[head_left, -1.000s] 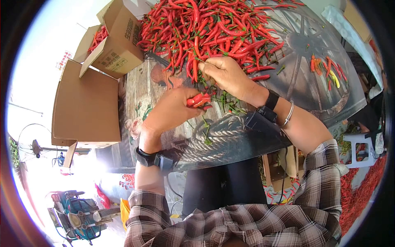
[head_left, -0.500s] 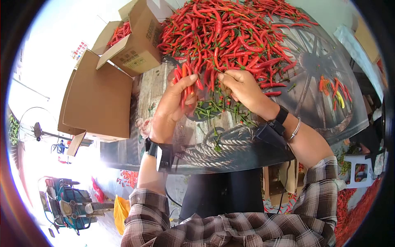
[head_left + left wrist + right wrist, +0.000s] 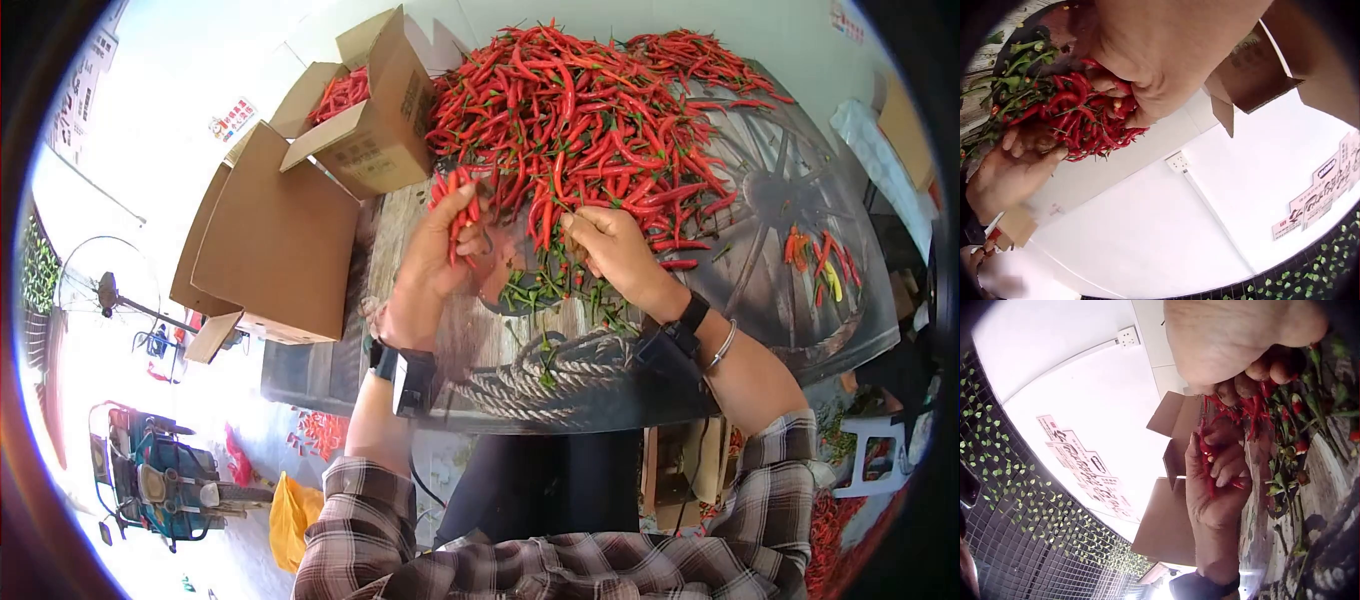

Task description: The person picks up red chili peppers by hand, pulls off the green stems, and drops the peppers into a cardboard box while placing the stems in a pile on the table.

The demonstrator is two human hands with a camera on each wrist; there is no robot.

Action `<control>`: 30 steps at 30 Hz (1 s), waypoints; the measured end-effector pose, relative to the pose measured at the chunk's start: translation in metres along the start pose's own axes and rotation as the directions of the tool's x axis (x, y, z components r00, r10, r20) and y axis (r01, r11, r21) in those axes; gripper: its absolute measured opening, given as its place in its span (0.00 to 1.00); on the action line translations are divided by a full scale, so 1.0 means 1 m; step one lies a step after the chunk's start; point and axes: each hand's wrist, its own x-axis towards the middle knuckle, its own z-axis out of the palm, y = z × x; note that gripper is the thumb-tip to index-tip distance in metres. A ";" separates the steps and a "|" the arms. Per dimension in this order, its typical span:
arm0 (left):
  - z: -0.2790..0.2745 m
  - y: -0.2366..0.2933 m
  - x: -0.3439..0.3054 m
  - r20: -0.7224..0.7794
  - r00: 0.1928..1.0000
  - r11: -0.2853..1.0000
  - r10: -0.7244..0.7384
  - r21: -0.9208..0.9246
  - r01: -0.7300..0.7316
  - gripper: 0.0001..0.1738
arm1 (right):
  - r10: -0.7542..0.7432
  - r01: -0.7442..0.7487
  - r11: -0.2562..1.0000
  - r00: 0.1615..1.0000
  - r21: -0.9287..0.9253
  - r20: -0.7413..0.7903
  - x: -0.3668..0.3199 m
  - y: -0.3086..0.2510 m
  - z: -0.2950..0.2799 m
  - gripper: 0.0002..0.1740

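Note:
In the head view the left hand (image 3: 432, 250) grips a small bunch of red chilies (image 3: 456, 205), its thumb over them. To its right, the right hand (image 3: 622, 255) has its fingers curled at the near edge of a large pile of red chilies (image 3: 590, 120); its fingertips touch a chili there. Green stems (image 3: 545, 283) lie on the table between and below the hands. The right wrist view shows the left hand (image 3: 1219, 478) with chilies against its palm, while the right hand (image 3: 1241, 337) hides most of what its own fingers hold.
Behind the left hand stand an open carton (image 3: 275, 240) and another carton (image 3: 375, 150) with chilies inside. A few loose chilies (image 3: 825, 260) lie on the table (image 3: 740, 365) at the right. A white stool (image 3: 872, 455) stands below that side.
The left hand has turned upright and lifted away from the right hand, with its chilies now showing above the fingers. The head view has shifted, placing the pile lower and further right.

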 end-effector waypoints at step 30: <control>0.027 0.219 0.060 0.041 0.740 0.487 0.672 0.728 -0.483 0.24 | 0.010 -0.010 0.994 1.000 -0.109 -0.002 0.003 0.008 0.001 0.21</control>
